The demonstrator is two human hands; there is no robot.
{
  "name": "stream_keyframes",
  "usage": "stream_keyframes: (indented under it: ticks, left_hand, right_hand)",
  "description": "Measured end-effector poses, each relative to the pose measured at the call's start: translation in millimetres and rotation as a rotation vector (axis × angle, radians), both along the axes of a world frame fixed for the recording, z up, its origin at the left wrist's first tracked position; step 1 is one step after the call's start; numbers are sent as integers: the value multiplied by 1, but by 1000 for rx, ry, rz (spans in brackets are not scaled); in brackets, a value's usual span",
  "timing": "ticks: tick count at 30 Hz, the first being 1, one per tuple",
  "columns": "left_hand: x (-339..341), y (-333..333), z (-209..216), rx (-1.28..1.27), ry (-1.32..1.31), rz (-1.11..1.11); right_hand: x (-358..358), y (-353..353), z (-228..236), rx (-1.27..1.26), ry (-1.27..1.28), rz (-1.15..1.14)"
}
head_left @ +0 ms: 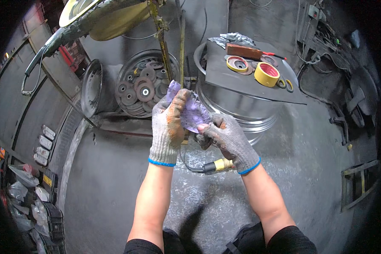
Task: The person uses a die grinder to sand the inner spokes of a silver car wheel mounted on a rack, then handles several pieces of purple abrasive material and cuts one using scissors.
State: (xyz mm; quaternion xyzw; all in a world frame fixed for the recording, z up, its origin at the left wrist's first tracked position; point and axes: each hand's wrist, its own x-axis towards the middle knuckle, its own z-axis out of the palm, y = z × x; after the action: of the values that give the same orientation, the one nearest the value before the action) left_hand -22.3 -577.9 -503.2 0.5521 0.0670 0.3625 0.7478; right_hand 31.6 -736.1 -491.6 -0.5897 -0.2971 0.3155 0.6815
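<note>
Both my hands wear grey knit gloves with blue cuffs, soiled brown and black. Between them is a crumpled, mottled purple sheet [195, 113], its exact kind unclear. My left hand [170, 120] closes round its left part, and a bit of the sheet sticks up above the thumb. At the lower right edge, my right hand [232, 137] pinches the sheet, with a bare thumb tip poking through the glove. Below the hands, a yellow-and-black corded tool [218, 166] lies low, partly hidden behind my right hand.
A round metal wheel [122, 63] holds several worn grinding discs [146, 89]. On stacked wheel rims [241, 118] rests a dark board [224, 80] with yellow tape rolls [266, 75], a reddish-brown block [244, 51] and a rag. A lamp [118, 23] overhangs upper left; plastic bags [23, 186] lie lower left.
</note>
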Motion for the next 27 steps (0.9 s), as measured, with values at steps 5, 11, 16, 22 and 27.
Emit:
stream_keyframes:
  ticks: [5, 11, 16, 22, 27]
  left_hand:
    - [2, 3, 7, 25, -50, 81]
    - [1, 6, 3, -26, -84, 44]
    - [1, 13, -3, 90, -86, 22]
    - [-4, 14, -1, 132, -112, 19]
    - [-3, -15, 22, 19, 73, -48]
  right_hand:
    - [-3, 2, -1, 66, 144, 49]
    - [0, 1, -3, 83, 89, 129]
    - [4, 6, -12, -9, -188, 49]
    - [1, 17, -13, -18, -506, -227]
    - [8, 15, -30, 13, -1148, -623]
